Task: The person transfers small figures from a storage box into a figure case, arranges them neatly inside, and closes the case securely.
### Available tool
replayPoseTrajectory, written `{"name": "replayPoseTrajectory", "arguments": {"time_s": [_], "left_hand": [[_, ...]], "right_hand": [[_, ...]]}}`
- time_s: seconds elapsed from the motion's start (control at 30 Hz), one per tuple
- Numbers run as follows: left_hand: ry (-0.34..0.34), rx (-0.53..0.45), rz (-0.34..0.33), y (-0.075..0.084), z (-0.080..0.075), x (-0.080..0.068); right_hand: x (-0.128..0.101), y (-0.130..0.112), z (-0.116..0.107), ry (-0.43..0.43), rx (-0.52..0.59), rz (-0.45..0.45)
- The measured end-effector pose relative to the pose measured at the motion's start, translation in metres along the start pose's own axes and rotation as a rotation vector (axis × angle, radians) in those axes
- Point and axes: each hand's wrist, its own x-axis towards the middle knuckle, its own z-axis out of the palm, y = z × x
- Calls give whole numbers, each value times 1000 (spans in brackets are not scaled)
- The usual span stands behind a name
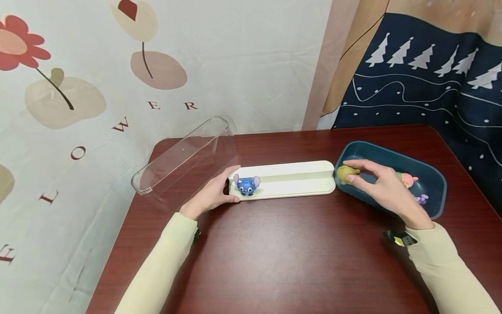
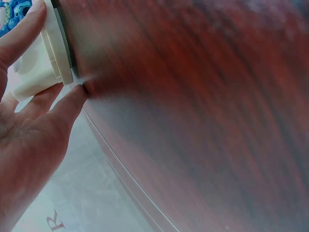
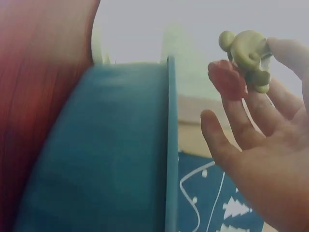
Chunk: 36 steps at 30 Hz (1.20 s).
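My left hand grips the left end of a long white stepped tray, thumb at the front and fingers at the back. At that end of the tray stands a blue big-eared figurine. My right hand pinches an olive-green figurine above the left end of a dark teal bin. In the right wrist view, the green figurine shows a reddish part on its lower side. A pink-and-green figurine and a small purple figurine lie in the bin, partly hidden by my right hand.
A clear plastic cover sits at the back left of the brown table, behind my left hand. A light floral curtain hangs behind the table. At the right hangs a dark blue cloth with white trees.
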Motion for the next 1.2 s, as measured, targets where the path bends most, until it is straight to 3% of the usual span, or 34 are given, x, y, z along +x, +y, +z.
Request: {"name": "replayPoseTrajectory", "arguments": {"time_s": [0.23,0.53,1.2], "left_hand": [[0,3,-2,-2,1,1],[4,10,0,-2,1,1],[6,4,10,-3,2,1]], "right_hand": [[5,-11,17,42,40,-53],[13,-16,39,35,89,-97],[31,-8,79,-137,119,-166]]}}
